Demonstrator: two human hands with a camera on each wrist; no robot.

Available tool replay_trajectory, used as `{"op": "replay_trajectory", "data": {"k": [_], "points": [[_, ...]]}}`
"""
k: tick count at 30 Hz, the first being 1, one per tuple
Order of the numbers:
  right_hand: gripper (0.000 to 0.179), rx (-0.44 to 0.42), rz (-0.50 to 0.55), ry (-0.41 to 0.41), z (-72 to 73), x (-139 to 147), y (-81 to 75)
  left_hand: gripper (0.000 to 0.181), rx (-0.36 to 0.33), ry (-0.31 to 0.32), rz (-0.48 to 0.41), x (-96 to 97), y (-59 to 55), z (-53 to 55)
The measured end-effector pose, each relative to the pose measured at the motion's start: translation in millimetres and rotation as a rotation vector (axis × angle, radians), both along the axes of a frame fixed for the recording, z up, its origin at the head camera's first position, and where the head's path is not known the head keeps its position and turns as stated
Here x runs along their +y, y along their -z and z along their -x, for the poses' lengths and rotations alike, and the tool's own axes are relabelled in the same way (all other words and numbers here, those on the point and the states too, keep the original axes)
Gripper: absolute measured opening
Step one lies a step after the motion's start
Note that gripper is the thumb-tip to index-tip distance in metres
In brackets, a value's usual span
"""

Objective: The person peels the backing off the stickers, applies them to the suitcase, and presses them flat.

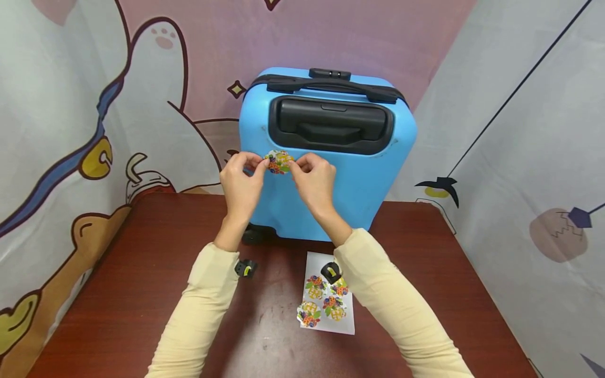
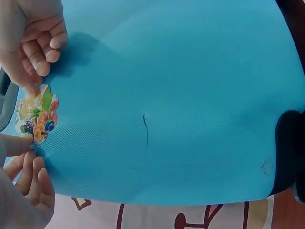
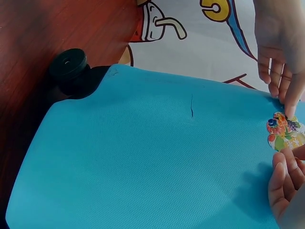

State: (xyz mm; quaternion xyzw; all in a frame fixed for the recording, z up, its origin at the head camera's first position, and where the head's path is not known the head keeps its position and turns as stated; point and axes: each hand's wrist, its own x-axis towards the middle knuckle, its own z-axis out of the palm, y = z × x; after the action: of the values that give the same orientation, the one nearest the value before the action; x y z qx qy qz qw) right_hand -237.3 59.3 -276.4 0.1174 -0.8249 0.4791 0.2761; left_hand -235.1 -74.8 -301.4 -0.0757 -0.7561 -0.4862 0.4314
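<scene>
A fruit-patterned sticker (image 1: 279, 162) with a scalloped edge is stretched between both hands at the front of a light blue suitcase (image 1: 302, 210), just below its black handle recess. My left hand (image 1: 242, 184) pinches the sticker's left edge between thumb and fingers. On the opposite edge, my right hand (image 1: 315, 181) pinches it the same way. In the left wrist view the sticker (image 2: 38, 114) lies close over the ribbed blue shell, thumbs at its two ends. The right wrist view shows the sticker (image 3: 281, 133) partly cut off by the frame edge.
A white sticker sheet (image 1: 315, 262) with several fruit stickers lies on the brown table (image 1: 113, 294), partly under the right forearm. The suitcase stands upright at the table's back, before a cartoon-printed cloth (image 1: 359, 31). A dark scratch (image 2: 146, 131) marks the shell.
</scene>
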Motion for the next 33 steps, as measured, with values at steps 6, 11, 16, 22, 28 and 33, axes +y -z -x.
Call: {"op": "replay_trajectory", "data": {"k": [6,11,16,22,28,33], "points": [[0.019,-0.013,0.010,-0.039,-0.1,3.0,1.9,0.013,-0.057,0.138,-0.014,-8.3,0.1,-1.1],[0.017,-0.047,0.037,-0.120,-0.8,7.4,8.5,0.013,-0.118,0.325,-0.019,-17.3,0.1,-1.5],[0.013,-0.088,0.078,-0.273,-0.1,9.9,14.9,0.015,-0.158,0.353,-0.002,-18.5,-6.3,-6.6],[0.017,-0.068,0.139,-0.405,0.6,6.9,8.9,0.015,-0.168,0.344,0.018,-13.8,-26.9,-27.2],[0.019,0.002,0.171,-0.493,-1.4,1.4,-7.5,0.016,-0.171,0.365,0.027,-14.2,-28.4,-29.0],[0.019,0.039,0.167,-0.511,-0.7,0.0,-13.5,0.017,-0.176,0.379,0.022,-15.0,-27.1,-28.1]]}}
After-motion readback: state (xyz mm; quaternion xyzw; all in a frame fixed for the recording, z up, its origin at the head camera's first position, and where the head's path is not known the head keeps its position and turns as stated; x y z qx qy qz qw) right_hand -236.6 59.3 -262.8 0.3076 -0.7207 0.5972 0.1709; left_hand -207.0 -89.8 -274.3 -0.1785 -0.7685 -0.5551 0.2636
